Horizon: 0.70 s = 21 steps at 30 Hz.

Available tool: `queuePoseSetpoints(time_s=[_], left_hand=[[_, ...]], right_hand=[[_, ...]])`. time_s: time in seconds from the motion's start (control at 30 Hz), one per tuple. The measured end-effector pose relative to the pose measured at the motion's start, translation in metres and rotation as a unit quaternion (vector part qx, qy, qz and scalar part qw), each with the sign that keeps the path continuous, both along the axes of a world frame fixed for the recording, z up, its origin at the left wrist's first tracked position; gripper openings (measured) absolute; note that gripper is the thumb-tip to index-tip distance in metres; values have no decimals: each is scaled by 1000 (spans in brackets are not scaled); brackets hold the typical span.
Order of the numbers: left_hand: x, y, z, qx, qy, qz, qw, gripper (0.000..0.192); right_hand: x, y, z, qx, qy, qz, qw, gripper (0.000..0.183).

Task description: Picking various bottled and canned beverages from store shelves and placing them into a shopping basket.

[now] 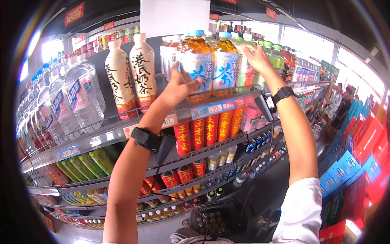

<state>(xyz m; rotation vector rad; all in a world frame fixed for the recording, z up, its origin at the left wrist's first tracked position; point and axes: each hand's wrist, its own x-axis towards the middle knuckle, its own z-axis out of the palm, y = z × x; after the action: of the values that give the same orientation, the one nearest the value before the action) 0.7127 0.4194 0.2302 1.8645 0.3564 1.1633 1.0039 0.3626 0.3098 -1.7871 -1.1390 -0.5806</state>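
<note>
Both arms reach to the top shelf, each wrist wearing a black strap with a small device. My left hand (pixel 179 85) is spread at the lower left of a large amber tea bottle (pixel 196 65) with a blue cap; whether it grips the bottle cannot be told. A second amber tea bottle (pixel 225 65) stands just to the right. My right hand (pixel 257 58) is raised beside a pale bottle with a fruit label (pixel 246 68), fingers apart, near its upper part. Two milk tea bottles (pixel 143 71) stand left of my left hand.
A wire rail edges the top shelf (pixel 170 111). Large clear water bottles (pixel 77 88) stand at left, red cans (pixel 198 132) below. A dark crate (pixel 218 216) with bottles is on the floor. Stacked boxes (pixel 341 170) line the right; two people (pixel 336 102) stand down the aisle.
</note>
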Motion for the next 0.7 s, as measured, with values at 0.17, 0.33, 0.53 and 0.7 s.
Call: queuePoseSetpoints(time_s=[0.17,0.33,0.53,0.7], left_hand=[[-10,30,-21,240,-23,111,964,91],[11,-34,-49,457,-55,320,828,80],[-47,-83,-188,420,91,104,897,56],[-126,-67,-232,342,64,294,890,61]], right_hand=[[-57,-37,-70,226,-236,90,941,37],[-83,-105,-180,52,-314,154,935,22],[-99,-185,-272,-172,-214,239,931,17],[-128,-185,-279,-231,-82,295,923,18]])
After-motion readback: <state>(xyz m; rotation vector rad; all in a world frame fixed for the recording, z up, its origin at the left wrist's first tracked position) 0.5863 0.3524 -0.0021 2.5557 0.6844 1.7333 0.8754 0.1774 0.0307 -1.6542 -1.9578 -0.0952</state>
